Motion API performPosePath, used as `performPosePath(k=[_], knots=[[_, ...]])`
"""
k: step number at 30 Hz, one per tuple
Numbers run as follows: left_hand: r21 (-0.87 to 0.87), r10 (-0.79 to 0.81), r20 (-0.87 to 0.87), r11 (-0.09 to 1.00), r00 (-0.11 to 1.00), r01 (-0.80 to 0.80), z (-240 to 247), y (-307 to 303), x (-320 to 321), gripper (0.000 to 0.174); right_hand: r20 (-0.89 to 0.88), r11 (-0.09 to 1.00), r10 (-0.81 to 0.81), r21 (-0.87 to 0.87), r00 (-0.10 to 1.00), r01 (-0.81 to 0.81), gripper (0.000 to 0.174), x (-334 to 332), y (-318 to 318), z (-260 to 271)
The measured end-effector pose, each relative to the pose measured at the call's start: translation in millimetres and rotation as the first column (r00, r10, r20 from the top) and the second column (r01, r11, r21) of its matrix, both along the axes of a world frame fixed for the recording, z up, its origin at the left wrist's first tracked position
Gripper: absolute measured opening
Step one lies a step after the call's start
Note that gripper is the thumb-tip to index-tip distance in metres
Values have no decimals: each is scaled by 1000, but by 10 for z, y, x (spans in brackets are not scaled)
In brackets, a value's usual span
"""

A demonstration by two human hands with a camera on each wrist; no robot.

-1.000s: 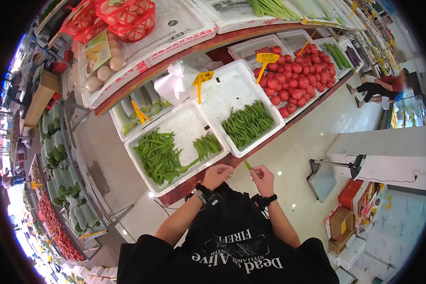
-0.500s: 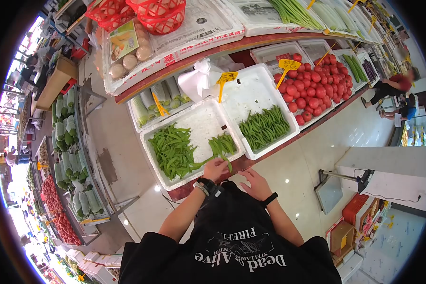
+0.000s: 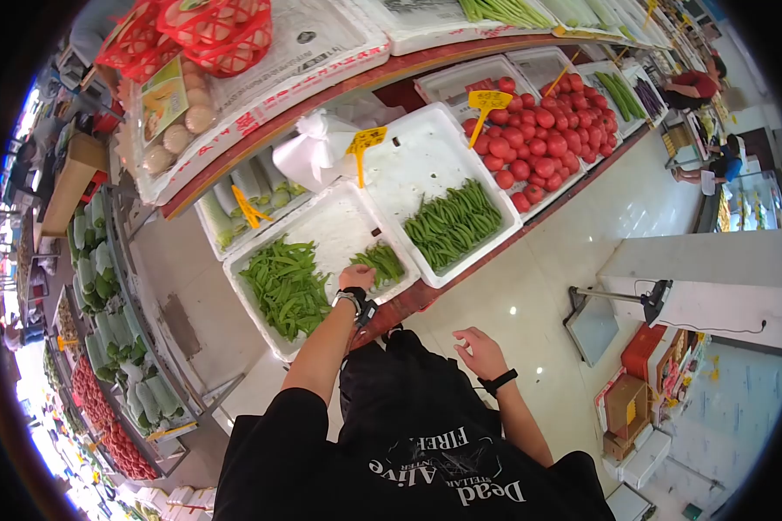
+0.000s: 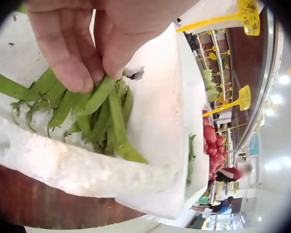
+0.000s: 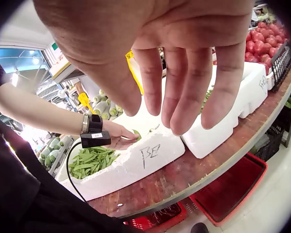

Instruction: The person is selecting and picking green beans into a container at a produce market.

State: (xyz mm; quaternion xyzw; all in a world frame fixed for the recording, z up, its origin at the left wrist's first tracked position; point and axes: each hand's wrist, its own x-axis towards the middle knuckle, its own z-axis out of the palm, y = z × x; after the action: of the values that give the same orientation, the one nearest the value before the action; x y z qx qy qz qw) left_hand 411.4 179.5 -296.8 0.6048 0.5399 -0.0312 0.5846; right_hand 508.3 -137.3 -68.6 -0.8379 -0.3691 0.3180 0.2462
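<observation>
Green, a pod [image 4: 96, 100] sits pinched in my left hand [image 3: 357, 277], plain from the left wrist, indistinct from the head; my right hand [image 3: 482, 352] hangs loose-fingered.

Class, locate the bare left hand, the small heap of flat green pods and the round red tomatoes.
Bare left hand [image 3: 356, 277]: head view, back of hand.
Small heap of flat green pods [image 4: 93, 104]: left wrist view, its middle.
Round red tomatoes [image 3: 546, 139]: head view, pile's middle.

From head, we looked forward and down over foam tray [image 3: 334, 227], farthest off. From left wrist, we faced pods [image 4: 117, 121] close up; from right wrist, tray's side past right hand [image 5: 179, 34]. All shared tomatoes [image 3: 547, 143].
</observation>
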Motion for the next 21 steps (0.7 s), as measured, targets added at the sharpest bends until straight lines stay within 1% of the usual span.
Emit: performPosePath(k=[2, 5, 6, 8, 9, 11, 14, 16, 19, 20, 21], knots=[[59, -73, -104, 995, 992, 80, -42, -27, 20, 21, -26, 999, -48, -3, 998, 48, 24, -17, -59, 43], [196, -135, -169, 966, 976, 167, -260, -77, 31, 22, 5, 997, -64, -37, 998, 64, 24, -27, -170, 41], [167, -140, -164, 972, 976, 168, -282, -80, 33, 24, 6, 996, -78, -33, 997, 78, 23, -30, -197, 41], [224, -103, -119, 966, 988, 128, -331, -111, 37, 25, -5, 994, -103, -23, 995, 102, 23, -24, -235, 57], [253, -82, -101, 962, 992, 105, -282, -101, 12, 26, -16, 994, -111, -15, 994, 111, 23, -29, -240, 55], [256, -101, -95, 959, 990, 122, -183, -73, -42, 26, -6, 994, -111, 3, 994, 111, 22, -23, -267, -7], [288, -107, -46, 951, 993, 116, 129, -33, -177, 26, -30, 993, -116, 11, 993, 116, 22, 14, -212, -63], [314, -104, -17, 944, 994, 104, 209, 7, -357, 26, -52, 994, -107, 18, 993, 108, 23, 41, -135, -88], [411, -86, 13, 908, 996, 73, 363, 57, -756, 27, -79, 993, -87, 68, 993, 92, 25, 70, 40, -104], [540, -119, -34, 833, 992, 119, 422, 81, -919, 30, -84, 995, -63, 69, 994, 69, 28, 84, 88, -122], [599, -88, -120, 788, 989, 143, 564, 106, -1058, 31, -77, 995, -43, 83, 996, 49, 29, 88, 153, -124]])
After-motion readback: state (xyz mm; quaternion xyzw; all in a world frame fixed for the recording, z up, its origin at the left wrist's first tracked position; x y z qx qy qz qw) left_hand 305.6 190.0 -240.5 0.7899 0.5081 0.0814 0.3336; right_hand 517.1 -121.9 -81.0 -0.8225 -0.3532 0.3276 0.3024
